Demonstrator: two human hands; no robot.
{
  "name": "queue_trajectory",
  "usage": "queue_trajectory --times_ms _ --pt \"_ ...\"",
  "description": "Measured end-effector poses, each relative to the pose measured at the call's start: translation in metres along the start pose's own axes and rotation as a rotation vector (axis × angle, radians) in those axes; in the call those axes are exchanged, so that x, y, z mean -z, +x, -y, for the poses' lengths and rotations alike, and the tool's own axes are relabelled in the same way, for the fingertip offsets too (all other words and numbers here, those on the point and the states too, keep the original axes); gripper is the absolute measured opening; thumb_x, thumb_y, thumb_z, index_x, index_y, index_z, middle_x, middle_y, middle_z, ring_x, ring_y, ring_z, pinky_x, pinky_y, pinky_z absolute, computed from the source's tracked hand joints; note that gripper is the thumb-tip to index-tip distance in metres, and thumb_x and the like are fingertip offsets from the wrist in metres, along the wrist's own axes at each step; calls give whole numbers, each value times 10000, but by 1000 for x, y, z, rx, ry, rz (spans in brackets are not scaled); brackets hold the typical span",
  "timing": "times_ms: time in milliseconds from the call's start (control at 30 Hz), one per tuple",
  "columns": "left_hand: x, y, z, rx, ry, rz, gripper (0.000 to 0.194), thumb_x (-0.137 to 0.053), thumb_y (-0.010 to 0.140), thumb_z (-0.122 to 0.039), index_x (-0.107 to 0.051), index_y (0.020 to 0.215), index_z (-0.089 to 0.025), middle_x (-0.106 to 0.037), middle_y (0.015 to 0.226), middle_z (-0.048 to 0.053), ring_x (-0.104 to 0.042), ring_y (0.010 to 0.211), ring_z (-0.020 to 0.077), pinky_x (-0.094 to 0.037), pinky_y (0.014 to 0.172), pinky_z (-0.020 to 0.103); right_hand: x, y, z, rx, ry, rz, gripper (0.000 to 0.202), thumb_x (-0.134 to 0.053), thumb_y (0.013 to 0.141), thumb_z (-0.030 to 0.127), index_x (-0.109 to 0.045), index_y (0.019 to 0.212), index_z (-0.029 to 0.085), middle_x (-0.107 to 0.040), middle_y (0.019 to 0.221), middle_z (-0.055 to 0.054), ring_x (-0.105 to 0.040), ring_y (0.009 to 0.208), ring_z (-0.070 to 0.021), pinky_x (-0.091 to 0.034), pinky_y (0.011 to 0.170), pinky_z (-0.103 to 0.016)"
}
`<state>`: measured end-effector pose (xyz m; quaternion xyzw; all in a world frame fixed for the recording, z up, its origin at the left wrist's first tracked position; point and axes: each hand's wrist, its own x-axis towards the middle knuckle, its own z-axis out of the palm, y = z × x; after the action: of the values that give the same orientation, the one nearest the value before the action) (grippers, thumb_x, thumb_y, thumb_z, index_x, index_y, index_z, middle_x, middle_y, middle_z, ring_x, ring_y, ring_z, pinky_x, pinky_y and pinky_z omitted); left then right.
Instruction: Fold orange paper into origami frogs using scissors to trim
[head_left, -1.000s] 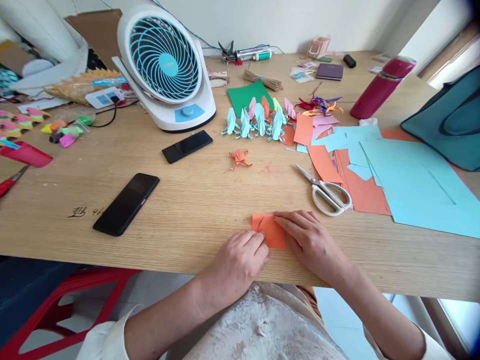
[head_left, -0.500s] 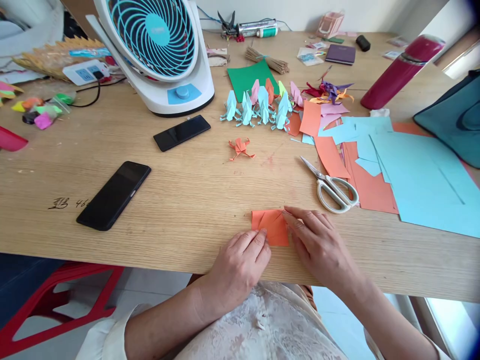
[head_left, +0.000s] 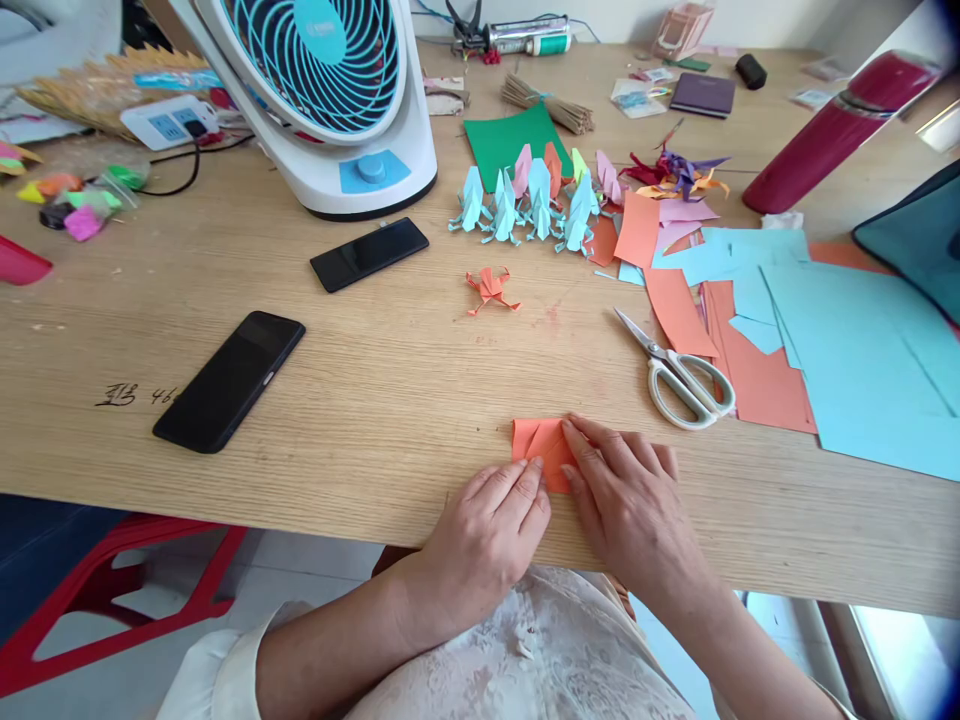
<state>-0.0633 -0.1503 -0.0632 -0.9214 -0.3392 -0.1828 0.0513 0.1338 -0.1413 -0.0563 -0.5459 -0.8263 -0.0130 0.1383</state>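
A folded piece of orange paper [head_left: 553,440] lies flat near the table's front edge, with crease lines across it. The curled fingertips of my left hand [head_left: 491,525] pinch its lower left part. From the right, my right hand [head_left: 634,500] holds the paper down, index finger at the upper edge and thumb lower on its right side. Both hands hide parts of the sheet. To the upper right rest scissors [head_left: 686,385] with pale handles, their blades together. Beyond the hands stands a small orange origami frog [head_left: 492,290].
Several folded paper figures [head_left: 538,200] stand farther back beside green paper [head_left: 517,138]. Blue sheets [head_left: 862,350] and orange scraps cover the right side, near a red flask [head_left: 840,130]. Two phones [head_left: 232,380] [head_left: 369,254] lie left, before a fan [head_left: 322,100].
The view has shifted slightly, so most things on the table sit a little differently in the picture. My right fingers have moved left over the paper and cover more of its right side.
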Motion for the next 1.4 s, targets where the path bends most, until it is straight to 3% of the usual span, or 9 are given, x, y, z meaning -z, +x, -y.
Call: queue_trajectory --times_ms 200,667,1067,1400 --pt "-1 -3 0 -9 1 9 253 -558 946 -164 -663 1149 -55 -681 1263 166 -647 1151 256 -538 995 371 -6 -2 10 -69 -55 17 397 -436 1034 298 -569 1353 103 -605 1354 -133 -531 1005 -268 -396 786 -416" --pt "4 -7 -3 -40 79 53 323 -499 1003 -227 -638 1222 -36 -653 1327 163 -610 1239 249 -486 979 371 -3 0 19 -82 -136 55 450 -424 1030 354 -527 1385 96 -590 1371 -161 -514 987 -292 -382 794 -429" --pt "2 -15 -3 -13 -7 132 483 -413 1038 -348 -492 1408 -49 -532 1467 172 -500 1355 271 -419 1009 416 -5 -2 18 -97 -125 60 466 -415 1029 332 -480 1435 113 -577 1382 -146 -505 981 -289 -377 796 -428" --pt "-1 -18 -3 -43 -2 135 463 -467 1008 -419 -565 1291 -65 -501 1475 227 -450 1391 315 -400 1013 448 -5 0 18 -105 -110 54 439 -417 1027 298 -493 1427 136 -582 1359 -134 -501 975 -278 -397 793 -433"
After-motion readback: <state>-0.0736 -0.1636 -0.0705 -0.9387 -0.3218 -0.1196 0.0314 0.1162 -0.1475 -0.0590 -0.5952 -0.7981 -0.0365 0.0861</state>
